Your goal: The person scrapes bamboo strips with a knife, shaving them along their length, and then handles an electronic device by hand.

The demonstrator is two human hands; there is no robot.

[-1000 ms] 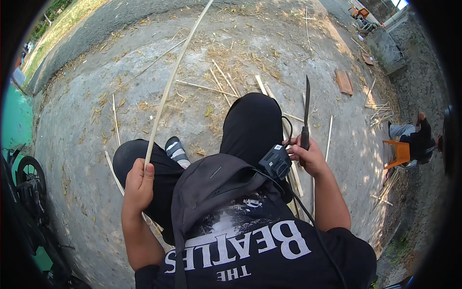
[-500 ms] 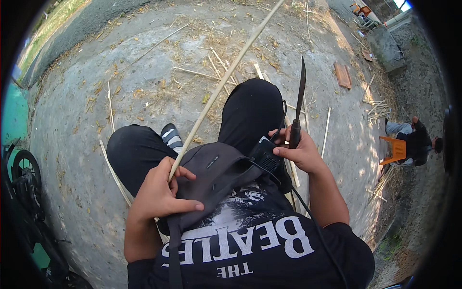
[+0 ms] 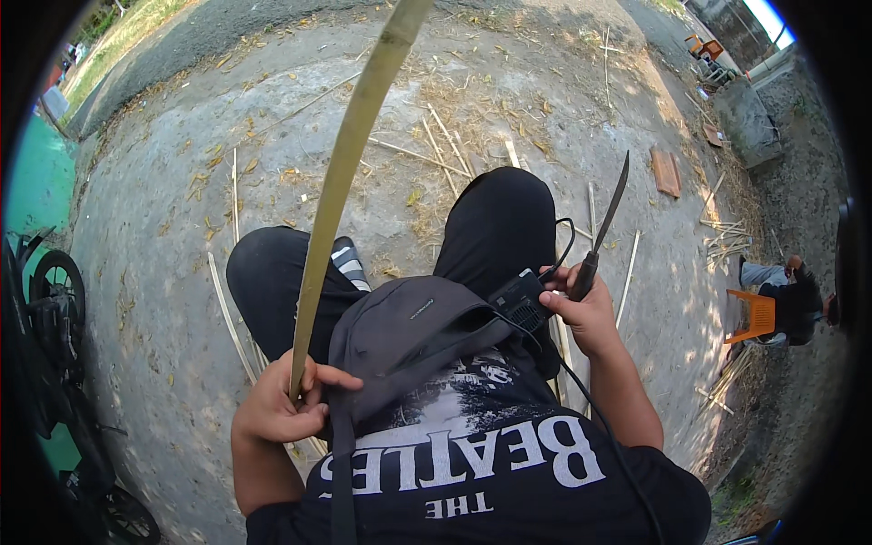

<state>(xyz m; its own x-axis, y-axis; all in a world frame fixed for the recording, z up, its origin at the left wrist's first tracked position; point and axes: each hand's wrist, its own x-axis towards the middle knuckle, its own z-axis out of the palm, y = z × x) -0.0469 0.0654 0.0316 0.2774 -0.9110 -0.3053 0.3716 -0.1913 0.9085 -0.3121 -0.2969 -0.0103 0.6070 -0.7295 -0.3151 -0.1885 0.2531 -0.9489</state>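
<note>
My left hand (image 3: 289, 400) is closed around the lower end of a long split bamboo strip (image 3: 338, 186). The strip rises steeply past my left knee and runs out of the top of the picture. In my right hand (image 3: 589, 316) is a knife (image 3: 614, 202) with a dark handle, its narrow blade pointing up and away. The same hand's thumb and fingers also rest at a black box-shaped device (image 3: 520, 302) with a cable (image 3: 595, 409) running from it. A dark grey sling bag (image 3: 413, 331) lies across my front between the hands.
Bamboo strips (image 3: 436, 150) are scattered on the concrete ground beyond my knees. A reddish-brown slab (image 3: 666, 173) lies to the right. Farther right, a person (image 3: 790, 295) sits by an orange plastic chair (image 3: 754, 315). A motorbike (image 3: 56, 318) stands at the left edge.
My left hand has moved slightly down and left. The strip has swung more upright and closer, with its broad face showing. The knife has tilted farther right.
</note>
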